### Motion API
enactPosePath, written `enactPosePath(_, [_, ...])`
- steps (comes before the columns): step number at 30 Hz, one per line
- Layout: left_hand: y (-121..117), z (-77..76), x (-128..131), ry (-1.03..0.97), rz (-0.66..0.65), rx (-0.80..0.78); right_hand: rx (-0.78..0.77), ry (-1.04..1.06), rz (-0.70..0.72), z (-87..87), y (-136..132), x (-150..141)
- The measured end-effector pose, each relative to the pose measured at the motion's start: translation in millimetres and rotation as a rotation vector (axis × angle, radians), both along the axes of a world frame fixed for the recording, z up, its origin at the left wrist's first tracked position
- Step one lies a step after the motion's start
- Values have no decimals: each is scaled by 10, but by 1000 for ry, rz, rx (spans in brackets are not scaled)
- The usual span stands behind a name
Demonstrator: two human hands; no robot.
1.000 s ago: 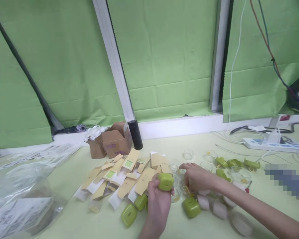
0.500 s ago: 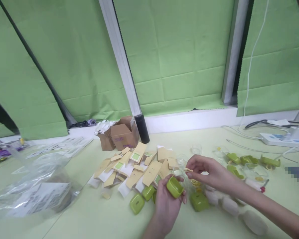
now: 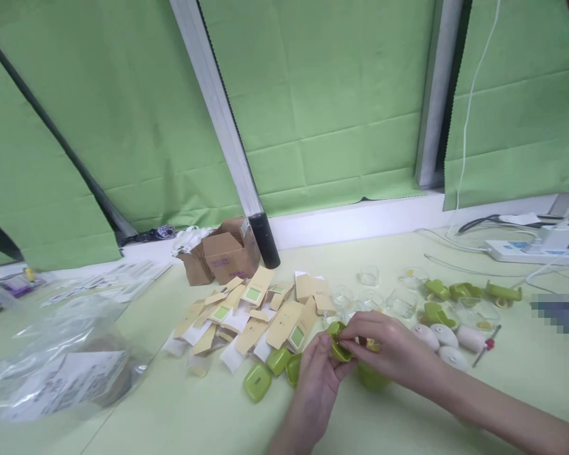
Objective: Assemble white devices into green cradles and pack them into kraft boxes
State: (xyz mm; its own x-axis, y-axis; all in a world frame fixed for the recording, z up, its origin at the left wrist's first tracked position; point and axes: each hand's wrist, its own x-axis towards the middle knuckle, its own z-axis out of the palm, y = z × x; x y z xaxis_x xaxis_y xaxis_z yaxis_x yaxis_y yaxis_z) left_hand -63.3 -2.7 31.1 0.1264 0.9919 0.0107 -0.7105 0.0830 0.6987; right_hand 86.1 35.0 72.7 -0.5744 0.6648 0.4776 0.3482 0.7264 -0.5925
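Note:
My left hand [image 3: 317, 379] is closed around a small green plastic case [image 3: 341, 351], holding it up above the table with its hollow side partly in view. My right hand [image 3: 384, 344] reaches in from the right. Its thumb and fingertips are pinched together at the case's opening; whatever lies between them is hidden. Left of my left hand, a green lid-like piece [image 3: 257, 382] rests on the table beside more green pieces [image 3: 278, 361]. Another green case part [image 3: 372, 376] sits beneath my right hand, partly covered by it.
Cardboard cards [image 3: 284, 323] lie heaped behind my hands, before a brown box [image 3: 230, 256] and a black cylinder [image 3: 264, 241]. Clear plastic cups [image 3: 402, 303], white rounded pieces [image 3: 444, 335] and a red-handled tool [image 3: 489, 344] are rightward. A plastic bag [image 3: 76, 354] lies left.
My right hand has come down and left to the case, bringing its fingertips to the opening. The small yellowish piece seen in them is now hidden. The case has tilted; the view has shifted slightly.

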Motion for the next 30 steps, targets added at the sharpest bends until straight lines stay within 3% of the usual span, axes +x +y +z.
enactPosePath(10, [52, -189, -2, 98, 25, -29, 62, -130, -25, -86, -34, -49])
enactPosePath(16, [5, -57, -10, 113, 53, -25, 76, 30, -30, -133, -41, -56])
enactPosePath(19, [10, -5, -31, 255, 41, -14, -19, 117, 2, -70, -28, -42])
enactPosePath(24, [78, -28, -21, 460, 74, 47, -175, 15, 39, 170, -46, 79])
enactPosePath(27, [92, -75, -2, 495, 93, 108, -61, -148, 115, 278, -51, 177])
enactPosePath(30, [107, -164, -6, 542, 137, 160, 124, -368, 193, 273, -52, 200])
